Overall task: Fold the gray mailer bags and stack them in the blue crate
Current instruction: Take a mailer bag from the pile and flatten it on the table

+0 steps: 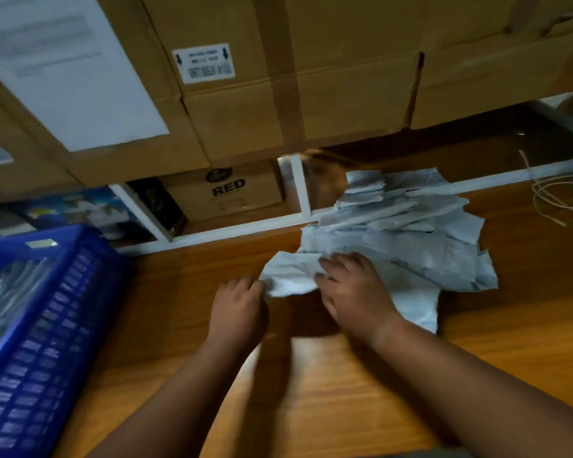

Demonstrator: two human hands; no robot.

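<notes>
A loose pile of gray mailer bags (407, 226) lies on the wooden table (344, 385), right of centre. One crumpled gray mailer bag (290, 274) sticks out at the pile's near left corner. My left hand (237, 309) pinches this bag's left edge with curled fingers. My right hand (351, 289) grips its right side, lying on top of the pile's near edge. The blue crate (43, 342) stands at the left with gray bags inside it.
Large cardboard boxes (239, 94) are stacked behind the table, and a smaller box marked RED (227, 191) sits lower behind it. A coil of white cable (556, 193) lies at the far right of the table.
</notes>
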